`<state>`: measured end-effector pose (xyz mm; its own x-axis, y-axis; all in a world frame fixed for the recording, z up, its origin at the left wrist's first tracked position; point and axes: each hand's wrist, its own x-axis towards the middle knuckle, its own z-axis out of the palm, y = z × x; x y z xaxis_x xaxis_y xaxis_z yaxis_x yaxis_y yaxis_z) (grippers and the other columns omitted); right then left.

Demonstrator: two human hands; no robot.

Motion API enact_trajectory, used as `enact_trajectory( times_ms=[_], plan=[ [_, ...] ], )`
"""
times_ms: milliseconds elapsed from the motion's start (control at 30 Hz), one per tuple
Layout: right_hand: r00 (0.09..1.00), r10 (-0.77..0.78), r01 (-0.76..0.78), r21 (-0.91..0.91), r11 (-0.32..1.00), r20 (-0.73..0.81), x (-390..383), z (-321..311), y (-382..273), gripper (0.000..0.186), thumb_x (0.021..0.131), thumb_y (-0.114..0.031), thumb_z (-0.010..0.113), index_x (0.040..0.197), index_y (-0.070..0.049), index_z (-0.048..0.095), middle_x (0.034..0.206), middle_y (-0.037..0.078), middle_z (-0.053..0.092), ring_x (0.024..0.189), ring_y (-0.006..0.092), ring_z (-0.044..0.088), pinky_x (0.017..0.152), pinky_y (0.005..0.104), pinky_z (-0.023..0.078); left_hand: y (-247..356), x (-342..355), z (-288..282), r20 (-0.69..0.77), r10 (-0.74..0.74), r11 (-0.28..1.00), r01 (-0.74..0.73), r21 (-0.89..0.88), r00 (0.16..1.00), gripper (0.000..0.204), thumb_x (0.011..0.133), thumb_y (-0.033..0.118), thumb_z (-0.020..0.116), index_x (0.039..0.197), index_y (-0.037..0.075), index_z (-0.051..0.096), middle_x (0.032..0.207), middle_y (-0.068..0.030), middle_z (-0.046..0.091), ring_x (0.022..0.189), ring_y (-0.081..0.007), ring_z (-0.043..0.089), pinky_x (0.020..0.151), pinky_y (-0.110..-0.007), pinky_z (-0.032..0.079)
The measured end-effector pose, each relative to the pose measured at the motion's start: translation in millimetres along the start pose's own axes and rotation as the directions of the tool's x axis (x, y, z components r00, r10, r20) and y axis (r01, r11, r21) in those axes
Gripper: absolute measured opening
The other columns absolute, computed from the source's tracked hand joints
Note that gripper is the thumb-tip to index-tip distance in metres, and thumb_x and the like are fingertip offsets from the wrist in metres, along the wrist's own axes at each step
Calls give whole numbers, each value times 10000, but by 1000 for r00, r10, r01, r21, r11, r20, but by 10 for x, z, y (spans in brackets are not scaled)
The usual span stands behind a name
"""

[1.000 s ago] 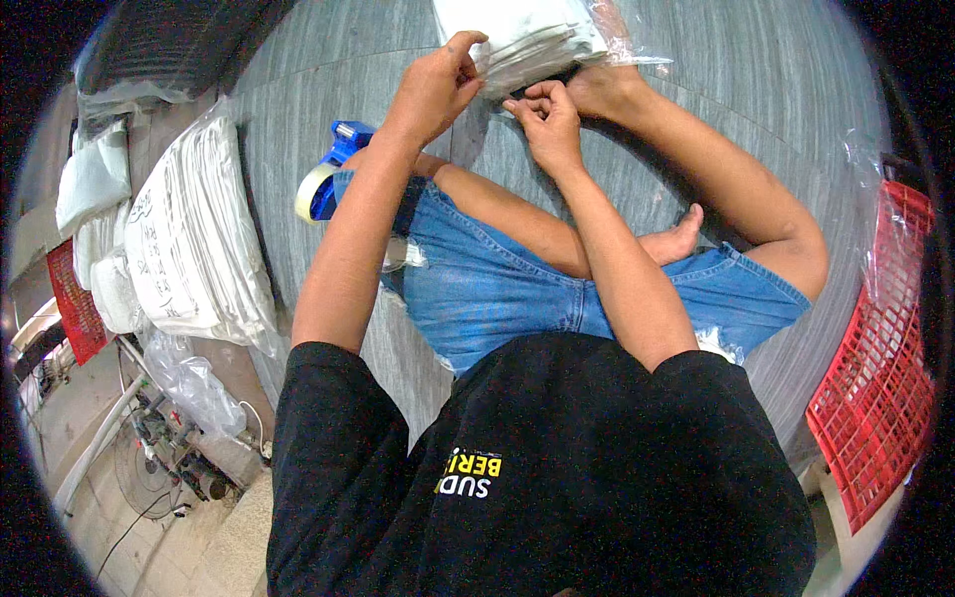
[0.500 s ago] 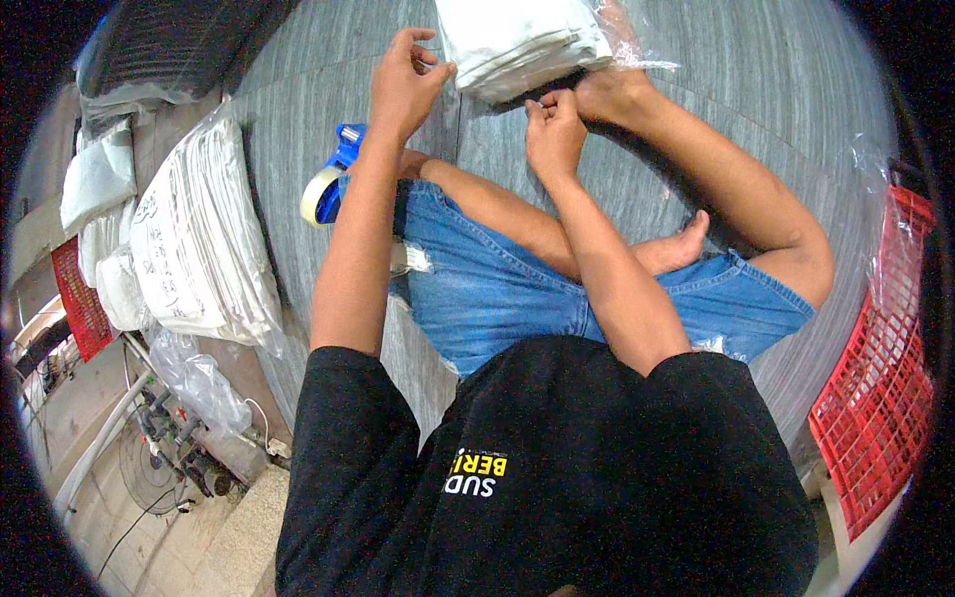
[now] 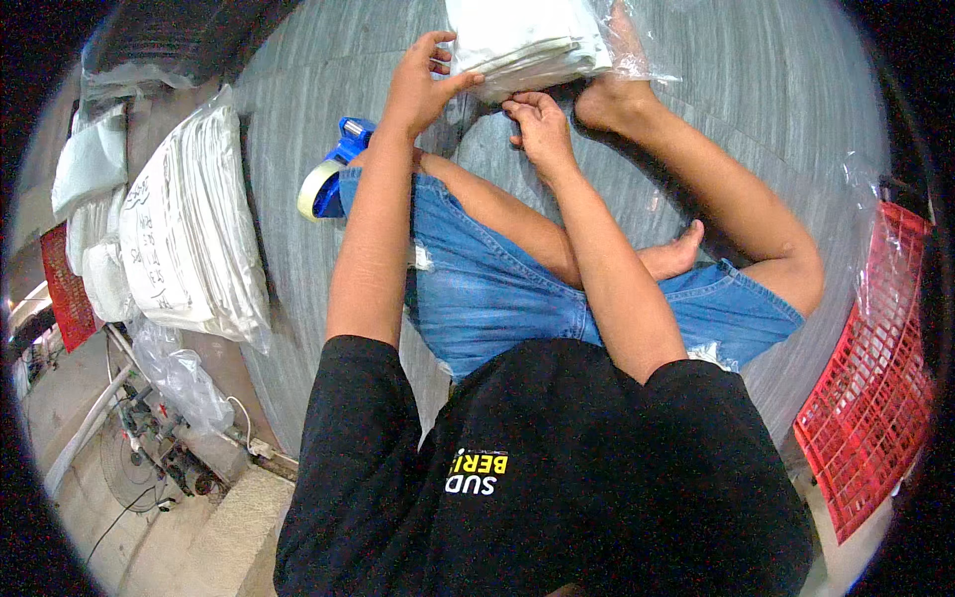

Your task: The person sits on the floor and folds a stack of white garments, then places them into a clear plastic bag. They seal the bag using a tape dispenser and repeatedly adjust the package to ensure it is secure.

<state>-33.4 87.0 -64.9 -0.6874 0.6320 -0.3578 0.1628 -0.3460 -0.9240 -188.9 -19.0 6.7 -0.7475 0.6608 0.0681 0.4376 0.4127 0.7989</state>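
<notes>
A stack of folded white cloth-like items (image 3: pixel 527 35) in a clear plastic bag (image 3: pixel 627 62) lies on the grey wood-patterned floor at the top of the view, partly cut off. At its left near corner, my left hand (image 3: pixel 423 85) has its fingers spread, the thumb reaching onto the stack's edge. Below the near edge is my right hand (image 3: pixel 540 127), fingers loosely bent with a gap to the thumb; its fingertips come up to the bag's edge. By my left forearm sits a blue tape dispenser (image 3: pixel 350 144) with a pale tape roll (image 3: pixel 316 187).
My crossed bare legs (image 3: pixel 716 179) lie close to the stack. At left stand a large bagged white stack (image 3: pixel 189 219) and crumpled clear plastic (image 3: pixel 179 373). Red plastic crates (image 3: pixel 865 388) are at the right rim; a fan (image 3: pixel 134 463) stands lower left.
My left hand has shifted right, bringing its thumb onto the stack's corner. My right hand has moved slightly left and down, its fingers loosening from a pinch. The view has shifted a little.
</notes>
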Motion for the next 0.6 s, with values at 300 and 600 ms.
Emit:
enact_trajectory(
  times_ms=[300, 600],
  plan=[
    [893, -429, 332, -441, 834, -138, -345, -540, -609, 289, 877, -157, 667, 1114, 0, 615, 883, 118, 692, 744, 194, 661, 713, 329, 536, -48, -175, 51, -143, -145, 981, 123, -149, 979, 737, 734, 348, 848, 1327, 41, 536, 1123, -189, 675, 977, -276, 684, 803, -393, 569],
    [738, -675, 482, -688, 542, -14, -249, -846, -1211, 241, 872, -176, 673, 1033, 0, 641, 1009, 179, 678, 927, 302, 652, 836, 391, 503, -101, -85, 1, 38, -262, 875, 254, -413, 964, 763, 745, 343, 849, 1366, 60, 509, 1139, -187, 673, 947, -240, 681, 758, -346, 573]
  ],
)
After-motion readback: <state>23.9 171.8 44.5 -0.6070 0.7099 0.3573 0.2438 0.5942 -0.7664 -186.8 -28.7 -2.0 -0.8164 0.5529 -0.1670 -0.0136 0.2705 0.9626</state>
